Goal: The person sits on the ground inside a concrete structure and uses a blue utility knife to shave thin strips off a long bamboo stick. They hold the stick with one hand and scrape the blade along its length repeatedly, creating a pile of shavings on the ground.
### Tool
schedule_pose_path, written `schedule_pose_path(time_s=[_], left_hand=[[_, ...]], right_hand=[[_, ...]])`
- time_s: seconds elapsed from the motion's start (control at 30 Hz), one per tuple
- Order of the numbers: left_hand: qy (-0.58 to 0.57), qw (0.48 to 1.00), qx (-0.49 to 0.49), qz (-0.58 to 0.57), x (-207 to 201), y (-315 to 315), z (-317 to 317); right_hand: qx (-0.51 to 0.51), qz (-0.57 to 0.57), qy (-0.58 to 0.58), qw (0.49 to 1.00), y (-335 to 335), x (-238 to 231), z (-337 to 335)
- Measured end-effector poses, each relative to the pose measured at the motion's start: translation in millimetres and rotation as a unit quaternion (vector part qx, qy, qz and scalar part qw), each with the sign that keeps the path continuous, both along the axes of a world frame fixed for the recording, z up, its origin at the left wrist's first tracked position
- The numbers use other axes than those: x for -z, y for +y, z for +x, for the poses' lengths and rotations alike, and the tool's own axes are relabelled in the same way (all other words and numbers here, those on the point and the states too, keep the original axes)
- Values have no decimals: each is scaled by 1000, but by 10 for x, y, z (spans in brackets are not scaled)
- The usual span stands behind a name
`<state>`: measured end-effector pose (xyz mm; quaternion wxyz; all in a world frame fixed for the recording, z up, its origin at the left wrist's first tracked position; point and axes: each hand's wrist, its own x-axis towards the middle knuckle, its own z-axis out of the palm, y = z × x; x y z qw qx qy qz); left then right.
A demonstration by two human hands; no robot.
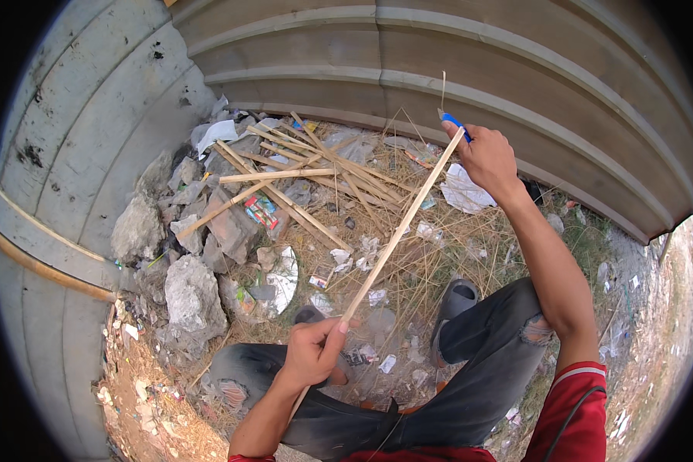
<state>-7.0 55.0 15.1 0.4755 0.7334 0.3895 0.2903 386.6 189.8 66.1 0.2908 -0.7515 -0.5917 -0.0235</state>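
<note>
The left hand (313, 350) is closed around the lower part of a long, straight, pale wooden strip (396, 235), which slants up and to the right over the littered ground (408, 308) between the person's knees, a short length jutting out below the grip. The right hand (485, 158) is wrapped around a blue-handled cutting tool (454, 125) at the strip's upper end, and a thin, curled pale sliver (443, 88) rises from the tool's tip. Beyond the strip, to its left, a loose crisscross pile of flat tan wooden strips (300, 165) lies on dry grass and rubbish, beside rough grey rocks (195, 296). A crumpled white sheet (466, 192) lies near the right forearm. A brown ribbed metal wall (454, 58) stands behind, and a pale grey panelled wall (115, 85) on the left.
</note>
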Motion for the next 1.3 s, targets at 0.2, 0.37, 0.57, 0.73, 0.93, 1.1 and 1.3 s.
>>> schedule_pose_path(time_s=[0.2, 0.37, 0.57, 0.73, 0.93, 1.1, 1.3], left_hand=[[-4, 995, -76, -59, -38, -4, -64], [6, 997, -59, -38, 14, 5, -10], [12, 999, -28, -12, 40, 31, 62], [-5, 998, -49, -48, 48, 35, 61], [-27, 993, -91, -65, 35, 42, 111], [-29, 990, -132, -43, 23, 86, 129], [-14, 989, -128, -80, 77, 54, 10]], right_hand=[[-9, -12, 269, 963, -46, 216, 229], [-117, 26, 568, 814, -210, 39, -268], [-146, -2, 613, 777, -234, 88, -482], [-186, -73, 581, 789, -325, 137, -625], [-251, -118, 423, 862, -430, 361, -838], [-315, -138, 90, 935, -737, 90, -1078], [-229, -93, 18, 969, -552, 135, -924]])
